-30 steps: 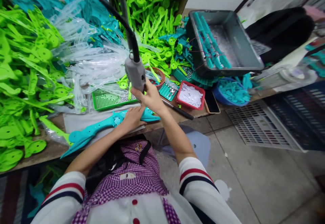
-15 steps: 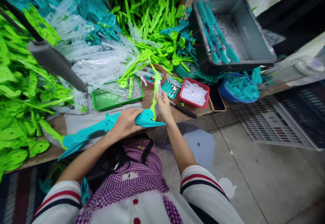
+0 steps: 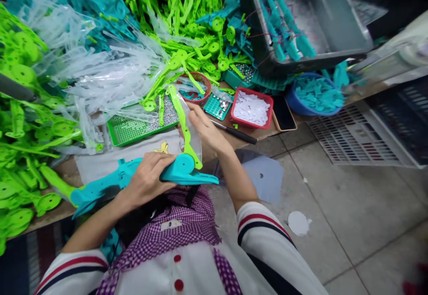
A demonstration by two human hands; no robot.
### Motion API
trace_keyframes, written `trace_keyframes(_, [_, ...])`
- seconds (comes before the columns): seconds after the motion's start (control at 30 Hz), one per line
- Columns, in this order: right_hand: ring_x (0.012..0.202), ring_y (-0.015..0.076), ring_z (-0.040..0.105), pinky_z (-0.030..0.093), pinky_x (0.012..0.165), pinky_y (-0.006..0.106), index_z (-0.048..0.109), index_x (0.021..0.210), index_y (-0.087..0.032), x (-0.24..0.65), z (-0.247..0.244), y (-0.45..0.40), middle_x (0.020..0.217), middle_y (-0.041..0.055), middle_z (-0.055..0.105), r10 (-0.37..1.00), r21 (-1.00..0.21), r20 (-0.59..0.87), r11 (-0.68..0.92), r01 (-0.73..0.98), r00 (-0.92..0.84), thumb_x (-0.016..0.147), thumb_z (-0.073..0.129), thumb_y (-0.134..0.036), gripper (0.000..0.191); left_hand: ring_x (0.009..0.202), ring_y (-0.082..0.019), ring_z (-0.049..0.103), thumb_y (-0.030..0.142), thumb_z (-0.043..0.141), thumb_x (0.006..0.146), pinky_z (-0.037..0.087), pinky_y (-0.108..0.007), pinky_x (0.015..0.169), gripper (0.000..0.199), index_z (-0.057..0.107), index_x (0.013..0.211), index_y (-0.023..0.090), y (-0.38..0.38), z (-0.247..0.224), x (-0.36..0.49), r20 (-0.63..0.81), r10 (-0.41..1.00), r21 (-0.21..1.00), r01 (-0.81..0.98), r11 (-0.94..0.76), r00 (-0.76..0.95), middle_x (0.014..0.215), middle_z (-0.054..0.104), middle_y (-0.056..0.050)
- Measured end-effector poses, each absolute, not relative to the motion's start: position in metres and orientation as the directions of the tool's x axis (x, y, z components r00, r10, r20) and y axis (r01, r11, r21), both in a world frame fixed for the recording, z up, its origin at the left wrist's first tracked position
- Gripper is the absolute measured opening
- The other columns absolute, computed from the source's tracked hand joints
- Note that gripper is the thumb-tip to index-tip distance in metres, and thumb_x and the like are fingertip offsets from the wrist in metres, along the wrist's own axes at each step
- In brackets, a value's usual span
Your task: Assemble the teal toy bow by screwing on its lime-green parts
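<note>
**Fitting a green strip to a teal plastic piece**

Gripping the long teal plastic piece [image 3: 133,177] near its rounded end, the left hand [image 3: 147,180] is curled over it, fingers wrapped around the top edge; the piece lies along the front edge of the workbench [image 3: 63,208]. The right hand [image 3: 203,128] is closed on a lime-green plastic strip [image 3: 182,121] (a clear plastic part seems to sit against it), whose lower end meets the teal piece's round end. Just behind lie a green mesh tray [image 3: 133,130], a red tray of white discs [image 3: 251,108] and a black pen-like tool [image 3: 234,133]. Heaps of green, clear and teal parts crowd the bench.
</note>
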State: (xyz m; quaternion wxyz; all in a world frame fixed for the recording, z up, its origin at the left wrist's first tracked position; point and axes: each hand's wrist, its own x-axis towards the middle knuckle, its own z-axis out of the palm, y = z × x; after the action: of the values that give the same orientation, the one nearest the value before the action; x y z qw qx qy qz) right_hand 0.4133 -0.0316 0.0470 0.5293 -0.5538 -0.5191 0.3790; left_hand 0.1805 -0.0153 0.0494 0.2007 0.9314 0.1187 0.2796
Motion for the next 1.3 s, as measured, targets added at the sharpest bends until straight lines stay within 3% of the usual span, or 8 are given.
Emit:
trace_keyframes(0.2, [0.113, 0.0239, 0.052, 0.043, 0.1, 0.045, 0.067, 0.11, -0.031, 0.422, 0.066, -0.1, 0.116, 0.0045, 0.055, 0.886, -0.798, 0.457, 0.369, 0.476, 0.078, 0.084, 0.057, -0.061, 0.041, 0.099, -0.026, 0.064, 0.035, 0.065, 0.088, 0.051, -0.039, 0.085, 0.058, 0.044, 0.139, 0.017, -0.019, 0.064, 0.168, 0.478, 0.285, 0.41, 0.076, -0.909, 0.831, 0.108, 0.069, -0.013])
trace_keyframes(0.3, [0.104, 0.0214, 0.053, 0.043, 0.097, 0.043, 0.073, 0.094, -0.029, 0.415, 0.074, -0.131, 0.105, 0.0051, 0.057, 0.902, -0.766, 0.41, 0.42, 0.487, -0.134, 0.091, 0.053, -0.052, 0.031, 0.099, -0.025, 0.065, 0.035, 0.065, 0.089, 0.051, -0.039, 0.085, 0.058, 0.043, 0.14, 0.018, -0.017, 0.065, 0.17, 0.49, 0.3, 0.395, 0.099, -0.914, 0.818, 0.107, 0.069, -0.013])
trace_keyframes(0.43, [0.098, 0.0206, 0.051, 0.041, 0.095, 0.044, 0.072, 0.111, -0.028, 0.394, 0.06, -0.158, 0.101, 0.0069, 0.053, 0.984, -0.895, 0.175, 0.173, 0.41, -0.033, 0.094, 0.027, -0.064, 0.06, 0.1, -0.026, 0.065, 0.036, 0.064, 0.089, 0.051, -0.039, 0.085, 0.057, 0.044, 0.139, 0.017, -0.015, 0.06, 0.174, 0.486, 0.313, 0.388, 0.12, -0.914, 0.816, 0.108, 0.069, -0.013])
trace_keyframes(0.63, [0.087, 0.0181, 0.051, 0.045, 0.083, 0.037, 0.072, 0.107, -0.026, 0.381, 0.01, -0.166, 0.093, 0.0035, 0.047, 0.99, -0.988, -0.128, -0.122, -0.097, 0.054, 0.086, 0.018, -0.078, 0.078, 0.099, -0.026, 0.064, 0.037, 0.065, 0.088, 0.05, -0.039, 0.085, 0.056, 0.048, 0.137, 0.017, -0.014, 0.051, 0.179, 0.443, 0.325, 0.414, 0.131, -0.901, 0.836, 0.108, 0.069, -0.013])
trace_keyframes(0.9, [0.083, 0.0168, 0.055, 0.05, 0.078, 0.034, 0.069, 0.088, -0.023, 0.362, -0.01, -0.152, 0.089, 0.0015, 0.049, 0.976, -0.829, -0.193, -0.106, -0.548, 0.102, 0.08, 0.044, -0.078, 0.061, 0.096, -0.026, 0.064, 0.042, 0.066, 0.086, 0.049, -0.039, 0.083, 0.051, 0.054, 0.13, 0.017, -0.011, 0.044, 0.182, 0.418, 0.366, 0.421, 0.18, -0.889, 0.832, 0.106, 0.07, -0.012])
trace_keyframes(1.03, [0.066, 0.0124, 0.052, 0.047, 0.059, 0.027, 0.065, 0.07, -0.02, 0.384, -0.009, -0.148, 0.076, 0.0, 0.048, 0.897, -0.862, -0.247, -0.031, -0.507, 0.366, 0.079, 0.052, -0.071, 0.053, 0.097, -0.027, 0.065, 0.043, 0.067, 0.086, 0.049, -0.04, 0.085, 0.051, 0.056, 0.128, 0.017, -0.012, 0.041, 0.186, 0.419, 0.359, 0.424, 0.17, -0.89, 0.834, 0.106, 0.071, -0.013])
trace_keyframes(1.13, [0.051, 0.0088, 0.043, 0.033, 0.043, 0.022, 0.066, 0.088, -0.023, 0.412, 0.002, -0.12, 0.068, -0.0028, 0.048, 0.787, -0.91, -0.28, -0.036, -0.413, 0.55, 0.084, 0.047, -0.066, 0.047, 0.097, -0.026, 0.065, 0.043, 0.064, 0.088, 0.049, -0.04, 0.084, 0.05, 0.054, 0.128, 0.015, -0.014, 0.039, 0.188, 0.414, 0.33, 0.427, 0.139, -0.894, 0.848, 0.105, 0.07, -0.014])
trace_keyframes(1.3, [0.062, 0.0104, 0.051, 0.038, 0.054, 0.022, 0.067, 0.089, -0.019, 0.419, 0.03, -0.051, 0.07, -0.0023, 0.057, 0.956, -0.972, -0.217, -0.195, -0.128, 0.196, 0.074, 0.064, -0.062, 0.046, 0.099, -0.027, 0.065, 0.041, 0.067, 0.085, 0.049, -0.04, 0.086, 0.047, 0.058, 0.124, 0.016, -0.013, 0.032, 0.189, 0.38, 0.364, 0.418, 0.193, -0.888, 0.85, 0.106, 0.071, -0.013])
